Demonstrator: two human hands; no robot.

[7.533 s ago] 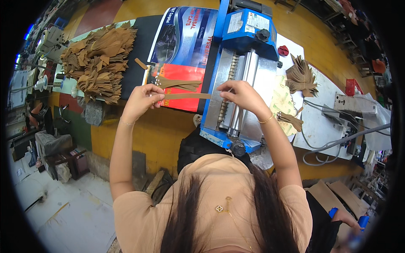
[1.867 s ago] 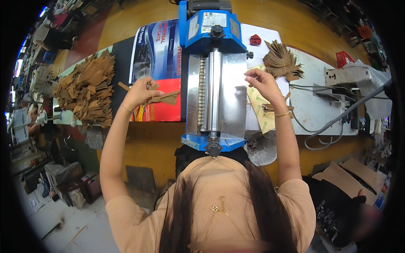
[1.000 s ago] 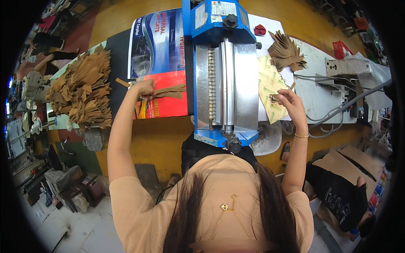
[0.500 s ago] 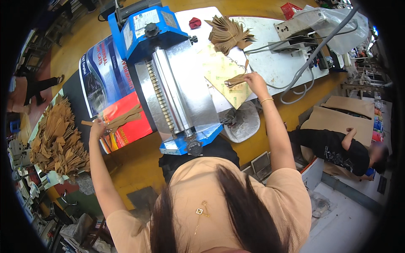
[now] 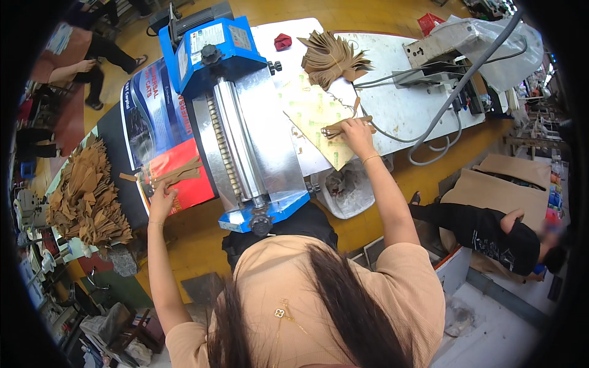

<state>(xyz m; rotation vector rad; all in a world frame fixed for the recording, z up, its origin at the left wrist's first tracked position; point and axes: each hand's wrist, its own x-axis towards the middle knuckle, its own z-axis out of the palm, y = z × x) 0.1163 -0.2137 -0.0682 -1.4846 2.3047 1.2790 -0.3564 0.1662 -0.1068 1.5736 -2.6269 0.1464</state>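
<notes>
A blue roller machine with metal rollers stands in front of me on a yellow table. My left hand rests on a tan leather strip lying on a red and blue poster left of the machine. My right hand pinches another tan leather piece on a pale sheet right of the machine. A fanned stack of tan pieces lies beyond that hand.
A big heap of tan leather cut-outs sits at the far left. A grey machine with cables occupies the right bench. A person in black crouches by a cardboard box at right. Another person is at upper left.
My right hand left the machine's rollers and moved right onto the pale sheet, gripping a leather piece. My left hand stayed on the strip over the poster. The view swung to the right.
</notes>
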